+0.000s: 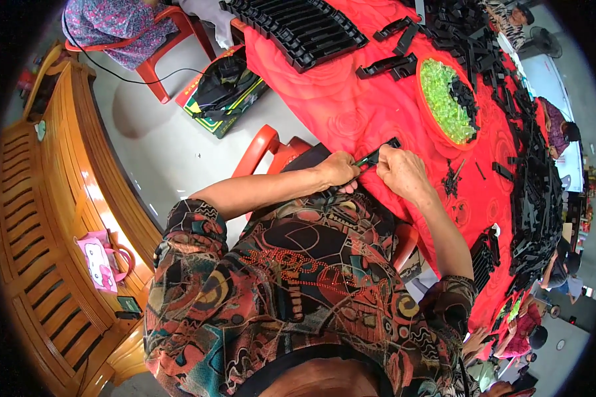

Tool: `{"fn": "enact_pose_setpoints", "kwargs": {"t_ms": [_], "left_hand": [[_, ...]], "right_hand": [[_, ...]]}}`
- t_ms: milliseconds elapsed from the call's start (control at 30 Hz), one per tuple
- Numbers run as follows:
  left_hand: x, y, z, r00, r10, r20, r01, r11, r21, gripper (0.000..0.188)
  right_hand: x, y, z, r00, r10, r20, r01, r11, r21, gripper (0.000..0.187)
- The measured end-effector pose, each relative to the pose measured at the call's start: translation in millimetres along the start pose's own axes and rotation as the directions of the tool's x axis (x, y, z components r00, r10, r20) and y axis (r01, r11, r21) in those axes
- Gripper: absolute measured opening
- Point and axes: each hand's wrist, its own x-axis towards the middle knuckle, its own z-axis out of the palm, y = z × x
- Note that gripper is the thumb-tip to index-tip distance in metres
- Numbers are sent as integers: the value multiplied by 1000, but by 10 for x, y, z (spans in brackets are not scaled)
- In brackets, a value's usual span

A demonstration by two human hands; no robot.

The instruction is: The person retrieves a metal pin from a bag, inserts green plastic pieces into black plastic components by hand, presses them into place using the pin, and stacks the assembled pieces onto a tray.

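Note:
Just above my lap, at the table's edge, my left hand [340, 170] is closed around a narrow black plastic part [372, 159]. A bit of green shows on the part close to the left fingers. My right hand [404, 173] has its fingers curled in against the other end of the same part, which sticks out beyond the knuckles. The right fingertips are mostly hidden. To the right of the hands stands an orange-rimmed bowl [422, 109] of small green translucent pieces [444, 96], with small black pieces [463, 99] on one side.
A red cloth [344, 122] covers the table. Rows of black parts [298, 30] lie at the far left, and a long heap of them [536, 192] runs down the right. A red chair [265, 145], a box [222, 89] and a wooden bench [79, 198] stand left. Other people sit across the table.

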Motion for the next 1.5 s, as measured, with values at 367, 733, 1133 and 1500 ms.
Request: {"fn": "enact_pose_setpoints", "kwargs": {"t_ms": [367, 733, 1133, 1500], "left_hand": [[2, 32, 30, 1000, -13, -26, 14, 1000, 5, 18], [27, -40, 87, 996, 54, -66, -56, 998, -41, 16], [41, 46, 74, 996, -12, -91, 4, 996, -91, 17], [3, 159, -11, 997, -63, -38, 63, 998, 6, 16]], "right_hand": [[68, 6, 34, 1000, 19, 20, -18, 998, -61, 9], [-121, -230, 217, 992, 92, -87, -108, 973, -205, 14], [-54, -23, 146, 977, 40, -208, -44, 999, -18, 12], [28, -16, 6, 977, -133, -169, 134, 991, -3, 10]]}}
